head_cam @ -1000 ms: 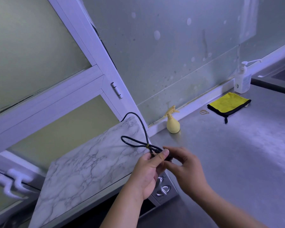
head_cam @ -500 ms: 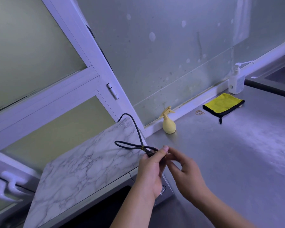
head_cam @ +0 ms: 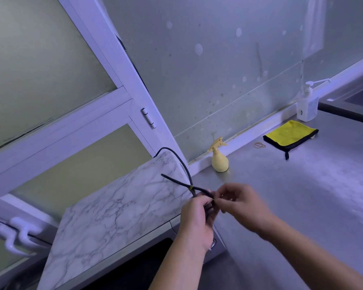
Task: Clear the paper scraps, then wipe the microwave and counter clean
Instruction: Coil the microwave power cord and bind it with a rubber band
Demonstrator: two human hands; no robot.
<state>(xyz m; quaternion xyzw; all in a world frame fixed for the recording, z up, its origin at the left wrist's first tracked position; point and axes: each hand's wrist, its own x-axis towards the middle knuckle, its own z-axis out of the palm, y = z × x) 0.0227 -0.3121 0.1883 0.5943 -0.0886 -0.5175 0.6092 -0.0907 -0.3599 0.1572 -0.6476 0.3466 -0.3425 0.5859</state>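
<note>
Left hand (head_cam: 197, 216) grips the bundled cord (head_cam: 176, 181) above the microwave (head_cam: 113, 216); right hand (head_cam: 237, 203) pinches its tie. A tug could drag the cord loose.

Cool bluish-violet light tints the whole view, dim and even, with no sharp shadows. The frosted window panes (head_cam: 40, 65) glow pale green. A soft sheen lies on the counter (head_cam: 302, 195) toward its right edge. Both hands (head_cam: 199, 218) are smeared by motion blur. Straight frames bend and tilt toward the edges from wide-angle distortion.
</note>
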